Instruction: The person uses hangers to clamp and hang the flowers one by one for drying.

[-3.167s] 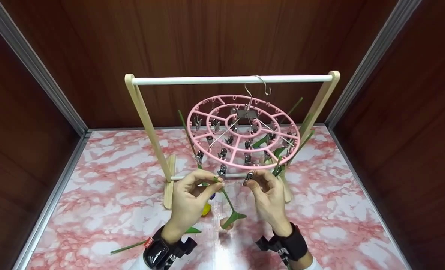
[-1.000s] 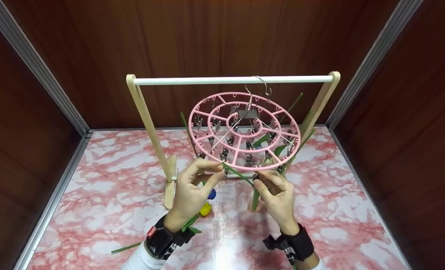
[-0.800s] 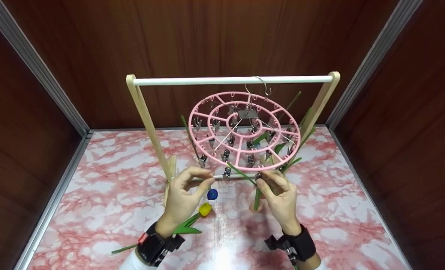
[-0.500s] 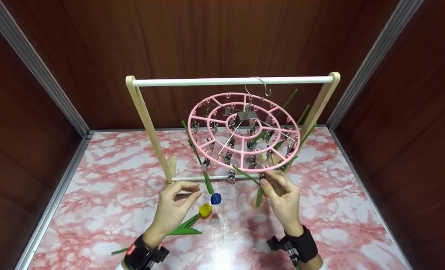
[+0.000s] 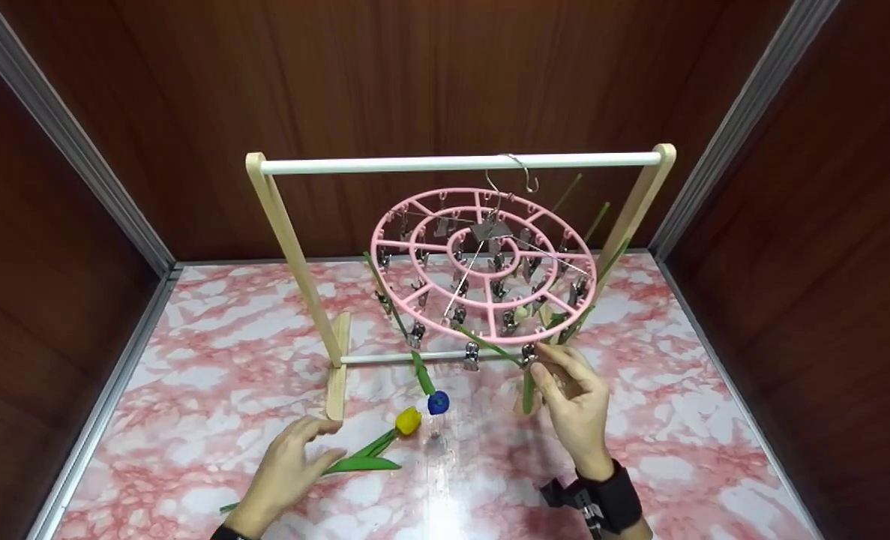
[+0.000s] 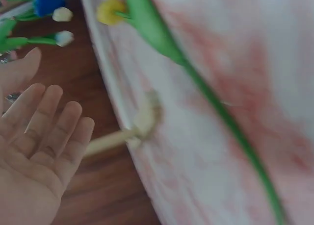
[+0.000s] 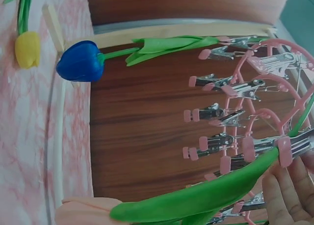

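A pink round clip hanger [image 5: 489,339] hangs by its hook from the rack. At its near rim my right hand [image 5: 576,401] pinches a metal clip [image 5: 529,352] with pink tips. A tulip's green stem [image 5: 487,343] passes through that clip; its leaf and peach bloom [image 7: 88,211] hang below. My left hand [image 5: 291,465] holds nothing, fingers loosely spread, low over the table beside the lying yellow tulip [image 5: 409,421]. In the left wrist view the palm of the left hand [image 6: 39,156] shows, apart from the yellow tulip's stem [image 6: 221,110].
A blue tulip [image 5: 438,403] hangs head down from a clip at the hanger's left. More stems [image 5: 615,259] stick up at its right. The wooden rack [image 5: 287,247] with a white top bar [image 5: 415,163] stands on the marbled table [image 5: 212,390], with dark walls around.
My left hand has let go of the stem and moved down and left, toward the yellow tulip. The hanger has turned slightly; my right hand stays at the clip, shifting a little right and down.
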Tool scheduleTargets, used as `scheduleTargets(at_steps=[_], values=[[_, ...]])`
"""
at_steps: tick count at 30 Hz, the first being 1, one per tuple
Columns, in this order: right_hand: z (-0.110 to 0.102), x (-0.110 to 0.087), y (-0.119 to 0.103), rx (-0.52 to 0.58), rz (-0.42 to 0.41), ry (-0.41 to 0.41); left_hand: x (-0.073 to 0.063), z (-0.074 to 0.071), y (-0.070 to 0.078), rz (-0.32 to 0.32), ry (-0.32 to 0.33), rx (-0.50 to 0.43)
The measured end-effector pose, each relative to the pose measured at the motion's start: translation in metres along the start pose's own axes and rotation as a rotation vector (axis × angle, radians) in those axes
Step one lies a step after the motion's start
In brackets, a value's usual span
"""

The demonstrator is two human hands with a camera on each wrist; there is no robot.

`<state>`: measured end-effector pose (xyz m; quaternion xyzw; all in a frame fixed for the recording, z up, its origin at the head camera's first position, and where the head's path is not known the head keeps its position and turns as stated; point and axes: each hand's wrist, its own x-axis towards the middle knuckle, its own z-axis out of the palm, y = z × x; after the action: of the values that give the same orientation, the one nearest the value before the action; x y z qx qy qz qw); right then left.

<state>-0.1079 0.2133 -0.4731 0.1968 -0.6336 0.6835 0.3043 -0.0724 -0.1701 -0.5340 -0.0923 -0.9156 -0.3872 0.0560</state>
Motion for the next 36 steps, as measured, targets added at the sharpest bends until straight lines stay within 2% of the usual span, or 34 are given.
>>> scheduleTargets(at_steps=[3,6,16,24,27,32,36], values=[[-0.004,-0.003,0.0,-0.021,0.003,0.011,-0.011,-0.001,-0.016,-0.071,-0.054,0.076],[-0.007,-0.007,0.0,-0.06,0.011,0.019,-0.019,-0.002,-0.029,-0.112,-0.086,0.127],[-0.018,-0.026,0.005,-0.121,0.02,0.02,-0.03,-0.008,-0.061,-0.277,-0.182,0.19],[-0.022,-0.039,0.006,-0.156,0.059,0.01,-0.036,-0.013,-0.076,-0.273,-0.169,0.22],[-0.022,-0.042,0.006,-0.176,0.077,0.005,-0.038,-0.016,-0.081,-0.274,-0.163,0.19],[-0.022,-0.047,0.009,-0.136,0.043,0.016,-0.042,-0.021,-0.091,-0.261,-0.16,0.108],[-0.021,-0.052,0.011,-0.133,0.044,0.021,-0.044,-0.025,-0.098,-0.31,-0.181,0.069]])
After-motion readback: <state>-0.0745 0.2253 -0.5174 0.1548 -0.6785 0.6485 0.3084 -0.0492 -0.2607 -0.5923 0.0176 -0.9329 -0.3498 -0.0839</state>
